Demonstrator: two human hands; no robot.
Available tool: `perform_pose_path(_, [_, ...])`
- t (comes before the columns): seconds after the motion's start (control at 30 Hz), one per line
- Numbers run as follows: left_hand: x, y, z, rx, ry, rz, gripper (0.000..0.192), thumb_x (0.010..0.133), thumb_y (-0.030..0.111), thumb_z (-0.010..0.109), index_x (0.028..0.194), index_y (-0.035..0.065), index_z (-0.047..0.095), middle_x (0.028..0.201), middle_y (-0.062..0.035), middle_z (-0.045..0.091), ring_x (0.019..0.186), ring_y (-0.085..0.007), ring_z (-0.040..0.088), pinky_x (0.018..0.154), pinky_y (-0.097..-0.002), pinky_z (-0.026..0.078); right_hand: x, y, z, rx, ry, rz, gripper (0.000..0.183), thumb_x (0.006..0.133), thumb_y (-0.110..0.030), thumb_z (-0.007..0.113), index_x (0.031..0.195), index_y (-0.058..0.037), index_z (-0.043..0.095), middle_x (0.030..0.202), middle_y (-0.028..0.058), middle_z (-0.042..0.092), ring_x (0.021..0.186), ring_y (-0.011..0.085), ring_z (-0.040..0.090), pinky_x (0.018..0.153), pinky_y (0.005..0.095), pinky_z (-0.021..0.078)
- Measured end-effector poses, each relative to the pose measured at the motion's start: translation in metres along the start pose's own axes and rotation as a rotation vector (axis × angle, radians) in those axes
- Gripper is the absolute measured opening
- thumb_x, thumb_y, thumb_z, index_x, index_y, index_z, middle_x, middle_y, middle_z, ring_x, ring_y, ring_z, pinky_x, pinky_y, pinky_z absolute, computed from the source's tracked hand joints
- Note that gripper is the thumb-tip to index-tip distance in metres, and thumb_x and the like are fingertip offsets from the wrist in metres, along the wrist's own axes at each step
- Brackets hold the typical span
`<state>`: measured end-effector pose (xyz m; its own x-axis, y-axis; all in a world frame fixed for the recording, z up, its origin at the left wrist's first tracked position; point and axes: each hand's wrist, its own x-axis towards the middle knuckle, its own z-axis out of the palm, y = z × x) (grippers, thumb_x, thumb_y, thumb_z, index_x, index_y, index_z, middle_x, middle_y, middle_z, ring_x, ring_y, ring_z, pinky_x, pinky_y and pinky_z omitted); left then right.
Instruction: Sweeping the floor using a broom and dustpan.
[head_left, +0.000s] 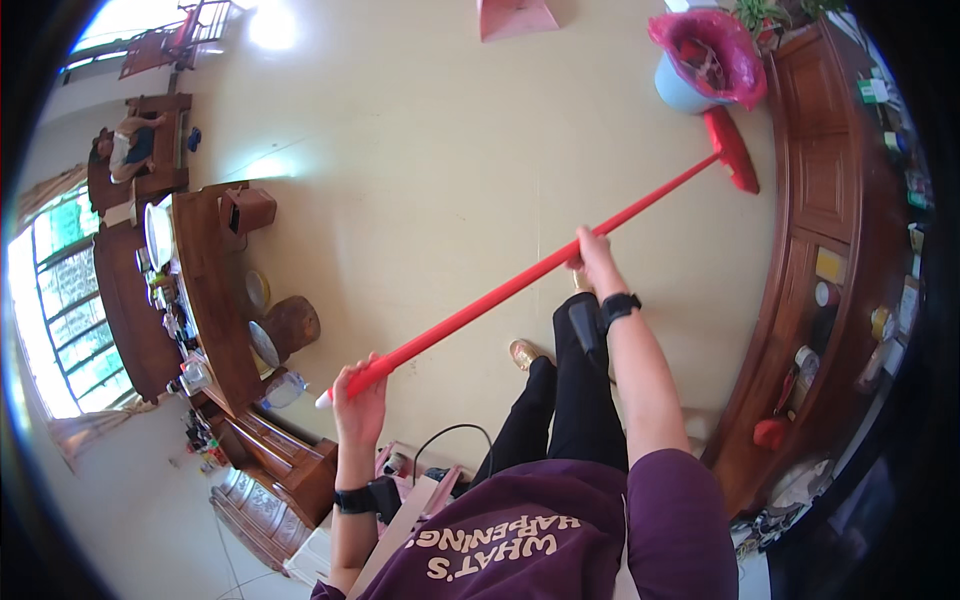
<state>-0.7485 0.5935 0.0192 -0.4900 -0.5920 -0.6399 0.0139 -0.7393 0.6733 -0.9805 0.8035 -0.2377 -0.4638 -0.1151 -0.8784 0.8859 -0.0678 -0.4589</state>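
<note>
A red broom (495, 297) slants across the view, its handle's pale tip at lower left and its red head (731, 150) on the floor at upper right. Near the handle's top end, my left hand (360, 397) is closed around the shaft. My right hand (594, 259) grips the shaft about midway down. The broom head lies beside a light blue bin (679, 86) lined with a pink plastic bag (739, 60) that holds some rubbish. A pink dustpan (516, 19) shows at the top edge, apart from the broom.
A long wooden cabinet (817, 180) runs down the right side. On the left stand a wooden table (217, 300), a brown bin (249, 210), a wooden stump stool (296, 326) and a large plastic bottle (285, 390). A person (133, 146) is on a wooden bench farther back.
</note>
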Motion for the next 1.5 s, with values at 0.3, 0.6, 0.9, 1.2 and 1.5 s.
perform_pose_path(0.3, [-0.129,0.137,-0.114,0.073,0.028,0.663,0.010,0.074,0.013,0.045,0.066,0.0084,0.042,0.063,-0.0040,0.047,0.066,-0.0165,0.046,0.073,-0.0305,0.038,-0.173,0.120,0.123,0.087,-0.335,0.227,0.021,0.071,-0.021,0.045,0.069,-0.0001,0.043,0.059,0.0095,0.050,0.046,0.0195,0.053,0.040,0.0308,0.0474])
perform_pose_path(0.6, [-0.057,0.188,-0.113,0.041,-0.278,0.448,0.015,0.071,0.017,0.046,0.060,0.0101,0.038,0.056,0.0002,0.035,0.058,-0.0130,0.035,0.062,-0.0258,0.033,-0.204,0.118,0.106,0.431,-0.348,0.301,0.016,0.071,-0.017,0.048,0.071,-0.0026,0.043,0.065,0.0087,0.049,0.057,0.0193,0.053,0.052,0.0339,0.0491])
perform_pose_path(0.9, [0.050,0.029,0.092,0.678,-0.594,0.065,0.014,0.074,0.008,0.043,0.071,-0.0003,0.053,0.071,-0.0089,0.054,0.077,-0.0227,0.053,0.078,-0.0344,0.039,-0.116,0.097,-0.103,0.794,0.041,0.301,0.013,0.069,-0.018,0.049,0.069,-0.0063,0.043,0.058,0.0085,0.050,0.052,0.0209,0.052,0.056,0.0356,0.0478])
perform_pose_path(1.2, [0.015,-0.016,0.190,0.787,-0.832,-0.062,0.009,0.074,0.007,0.045,0.076,0.0009,0.051,0.080,-0.0106,0.055,0.090,-0.0260,0.050,0.083,-0.0355,0.035,-0.074,0.056,-0.188,0.834,0.230,0.225,0.007,0.069,-0.016,0.048,0.067,-0.0118,0.043,0.062,0.0035,0.050,0.061,0.0164,0.049,0.053,0.0303,0.0404])
perform_pose_path(1.5, [-0.022,0.082,0.083,0.521,-0.325,0.325,0.008,0.068,0.008,0.044,0.072,0.0023,0.048,0.075,-0.0102,0.050,0.085,-0.0284,0.049,0.082,-0.0415,0.035,-0.076,0.014,-0.029,0.524,-0.109,0.085,0.016,0.071,-0.021,0.044,0.069,-0.0061,0.041,0.056,0.0077,0.045,0.046,0.0196,0.048,0.041,0.0321,0.0436])
